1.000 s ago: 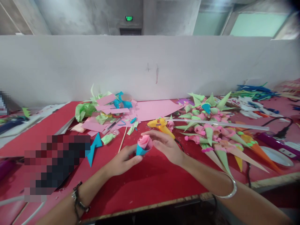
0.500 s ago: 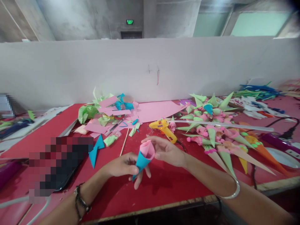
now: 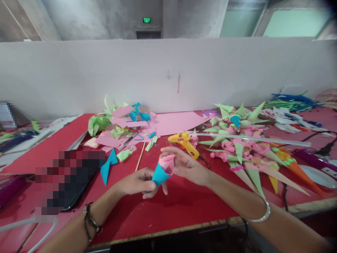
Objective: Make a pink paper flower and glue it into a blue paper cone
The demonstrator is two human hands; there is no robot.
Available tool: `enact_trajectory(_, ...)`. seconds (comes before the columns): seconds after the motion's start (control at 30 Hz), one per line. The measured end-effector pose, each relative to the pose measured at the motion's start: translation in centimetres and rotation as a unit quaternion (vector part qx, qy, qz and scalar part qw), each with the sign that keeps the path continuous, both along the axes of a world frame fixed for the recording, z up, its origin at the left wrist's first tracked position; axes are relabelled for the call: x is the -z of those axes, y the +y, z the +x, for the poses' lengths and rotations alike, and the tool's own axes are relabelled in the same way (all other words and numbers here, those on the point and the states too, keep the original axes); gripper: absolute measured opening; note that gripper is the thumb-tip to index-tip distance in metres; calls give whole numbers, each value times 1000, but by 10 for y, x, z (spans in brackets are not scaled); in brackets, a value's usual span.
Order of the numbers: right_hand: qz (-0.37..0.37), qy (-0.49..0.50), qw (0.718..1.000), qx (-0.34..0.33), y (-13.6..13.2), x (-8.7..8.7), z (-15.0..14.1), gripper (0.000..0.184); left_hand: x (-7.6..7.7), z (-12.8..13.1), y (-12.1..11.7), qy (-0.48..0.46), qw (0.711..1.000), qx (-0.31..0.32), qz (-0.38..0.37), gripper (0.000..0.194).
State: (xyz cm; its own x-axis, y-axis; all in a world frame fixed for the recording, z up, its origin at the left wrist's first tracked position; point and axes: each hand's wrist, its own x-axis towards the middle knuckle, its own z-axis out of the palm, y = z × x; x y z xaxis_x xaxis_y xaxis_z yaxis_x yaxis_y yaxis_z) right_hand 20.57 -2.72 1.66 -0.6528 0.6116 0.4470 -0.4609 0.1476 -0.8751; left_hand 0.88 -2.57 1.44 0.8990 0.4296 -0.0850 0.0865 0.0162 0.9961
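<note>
My left hand (image 3: 137,182) is closed round the lower part of a blue paper cone (image 3: 159,175) that has a rolled pink paper (image 3: 167,163) sticking out of its mouth. My right hand (image 3: 184,165) cups the top of the cone, its fingers curled against the pink roll. Both hands hover just above the red table (image 3: 171,207), near its front middle. A yellow glue gun (image 3: 184,142) lies right behind my right hand, with a long clear glue stick (image 3: 250,140) reaching right.
A heap of finished green, pink and orange paper cones (image 3: 244,151) fills the right side. Pink and green paper scraps (image 3: 121,126) pile up at the back left, beside a pink sheet (image 3: 176,122). A blue cut-out (image 3: 107,167) and a thin wooden stick (image 3: 139,156) lie left of my hands. A white partition (image 3: 168,70) closes the back.
The cone was lifted and tilted upright half a second ago, then sank slightly lower. My right hand stays on the pink roll at its mouth.
</note>
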Motion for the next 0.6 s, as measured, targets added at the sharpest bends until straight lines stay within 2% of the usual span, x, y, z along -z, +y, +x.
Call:
enact_trajectory(0.17, 19, 2, 1000, 18, 0, 0, 0, 31, -1, 0, -1, -9, 1000, -8, 7, 52)
enact_trajectory(0.33, 0, -8, 1000, 28, 1, -1, -1, 27, -1, 2, -2, -5, 999, -46, 13, 51)
enact_trajectory(0.43, -8, -19, 1000, 16, 1, -2, -1, 33, 1, 4, -2, -1, 997, -72, 13, 50)
enact_trajectory(0.6, -1, -12, 1000, -3, 1, -1, -4, 52, 0, 4, -2, -6, 997, -70, 17, 52)
